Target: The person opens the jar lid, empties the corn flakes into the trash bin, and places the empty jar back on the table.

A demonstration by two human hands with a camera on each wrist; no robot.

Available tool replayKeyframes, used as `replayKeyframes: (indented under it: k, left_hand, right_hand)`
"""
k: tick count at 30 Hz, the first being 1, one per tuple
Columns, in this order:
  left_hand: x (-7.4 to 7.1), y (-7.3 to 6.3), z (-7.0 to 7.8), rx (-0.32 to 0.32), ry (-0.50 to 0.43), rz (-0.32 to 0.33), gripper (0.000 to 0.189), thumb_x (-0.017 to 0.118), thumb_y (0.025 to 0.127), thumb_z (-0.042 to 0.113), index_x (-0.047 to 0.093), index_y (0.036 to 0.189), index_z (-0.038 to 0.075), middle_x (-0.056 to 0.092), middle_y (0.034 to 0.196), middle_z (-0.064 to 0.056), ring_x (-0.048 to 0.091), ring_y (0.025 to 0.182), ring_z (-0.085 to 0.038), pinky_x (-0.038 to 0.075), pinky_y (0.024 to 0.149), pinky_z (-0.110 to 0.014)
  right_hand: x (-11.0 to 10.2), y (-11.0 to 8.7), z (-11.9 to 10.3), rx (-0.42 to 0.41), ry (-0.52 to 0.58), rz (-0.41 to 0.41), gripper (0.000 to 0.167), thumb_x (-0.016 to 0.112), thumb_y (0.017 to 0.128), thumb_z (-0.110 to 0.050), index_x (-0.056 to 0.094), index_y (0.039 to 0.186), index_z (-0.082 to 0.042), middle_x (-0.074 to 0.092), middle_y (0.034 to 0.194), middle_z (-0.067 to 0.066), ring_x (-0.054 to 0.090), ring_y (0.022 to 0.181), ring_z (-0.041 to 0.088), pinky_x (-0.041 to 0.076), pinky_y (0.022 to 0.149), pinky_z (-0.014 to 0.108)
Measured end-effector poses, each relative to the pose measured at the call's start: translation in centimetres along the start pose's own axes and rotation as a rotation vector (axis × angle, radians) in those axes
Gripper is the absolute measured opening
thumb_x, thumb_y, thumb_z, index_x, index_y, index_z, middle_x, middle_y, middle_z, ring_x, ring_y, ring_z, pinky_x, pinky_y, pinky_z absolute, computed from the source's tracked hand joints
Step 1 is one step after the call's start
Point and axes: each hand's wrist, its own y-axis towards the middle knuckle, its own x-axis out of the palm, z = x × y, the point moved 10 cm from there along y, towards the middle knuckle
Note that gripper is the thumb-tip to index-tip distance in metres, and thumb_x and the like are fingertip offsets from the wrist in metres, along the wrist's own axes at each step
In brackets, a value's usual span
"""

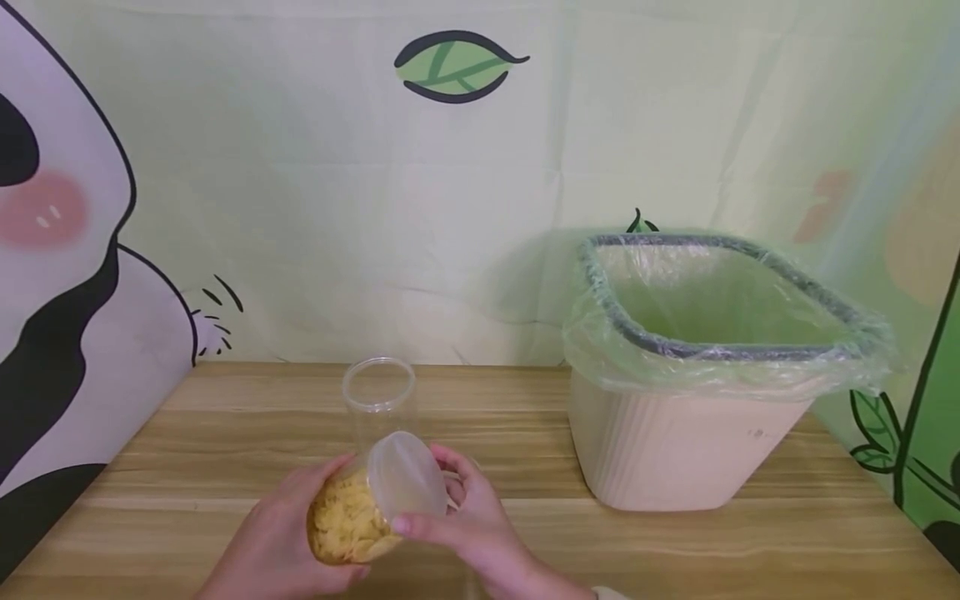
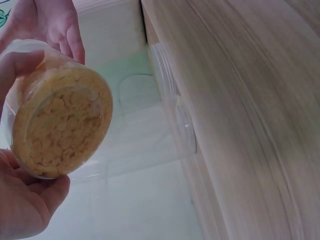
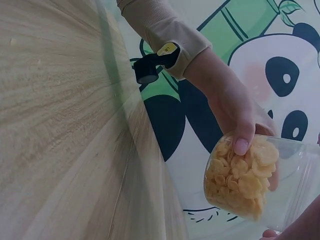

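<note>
A clear plastic jar (image 2: 102,145) part full of yellow flakes (image 1: 347,518), which look like corn flakes, is gripped by my left hand (image 1: 273,533) above the table. It is tipped on its side, and the right wrist view shows the flakes gathered at the base end. My right hand (image 1: 483,525) holds a translucent round lid (image 1: 408,477) at the jar's mouth, thumb on the near edge and fingers behind. Whether the lid is fastened cannot be told. Just behind both hands, a second clear jar (image 1: 378,407) stands uncovered on the wooden table.
To the right stands a pale ribbed bin (image 1: 675,450) with a grey rim and a clear green-tinted liner (image 1: 750,371). A cloth backdrop (image 1: 337,208) printed with a panda and leaves hangs behind the wooden table (image 1: 247,417).
</note>
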Motion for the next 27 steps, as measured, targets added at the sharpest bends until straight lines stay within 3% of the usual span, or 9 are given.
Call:
replayKeyframes:
  k: [6, 17, 21, 27]
  left_hand:
    - [0.05, -0.02, -0.01, 0.014, -0.030, -0.004, 0.093, 0.089, 0.044, 0.039, 0.050, 0.125, 0.014, 0.056, 0.107, 0.007, 0.051, 0.087, -0.008, 0.046, 0.071, -0.029]
    - [0.62, -0.07, -0.52, -0.033, -0.142, -0.087, 0.092, 0.087, 0.047, 0.041, 0.048, 0.126, 0.013, 0.057, 0.105, 0.003, 0.052, 0.085, -0.011, 0.045, 0.069, -0.026]
    - [0.56, -0.03, -0.69, -0.049, -0.133, -0.078, 0.092, 0.087, 0.047, 0.041, 0.048, 0.125, 0.012, 0.057, 0.106, 0.002, 0.052, 0.086, -0.011, 0.045, 0.070, -0.027]
    - [-0.02, 0.03, -0.19, 0.000, -0.027, 0.018, 0.092, 0.089, 0.044, 0.037, 0.051, 0.124, 0.010, 0.058, 0.104, 0.004, 0.052, 0.084, -0.009, 0.046, 0.069, -0.029]
  right_hand:
    - [0.11, -0.04, -0.42, -0.022, 0.025, -0.027, 0.081, 0.078, 0.069, -0.016, 0.033, 0.133, 0.002, 0.050, 0.122, 0.013, 0.051, 0.107, 0.021, 0.045, 0.087, 0.031]
    - [0.17, 0.26, -0.56, -0.030, 0.064, -0.191, 0.094, 0.078, 0.067, -0.016, 0.023, 0.140, 0.004, 0.036, 0.139, 0.016, 0.041, 0.122, 0.025, 0.037, 0.100, 0.032]
    - [-0.11, 0.09, -0.36, -0.021, 0.066, -0.152, 0.096, 0.079, 0.068, -0.022, 0.022, 0.140, 0.004, 0.037, 0.137, 0.017, 0.042, 0.122, 0.025, 0.037, 0.100, 0.034]
    - [-0.20, -0.40, 0.07, 0.008, 0.074, -0.049, 0.091, 0.076, 0.072, -0.023, 0.022, 0.140, 0.004, 0.039, 0.133, 0.016, 0.047, 0.115, 0.023, 0.039, 0.095, 0.038]
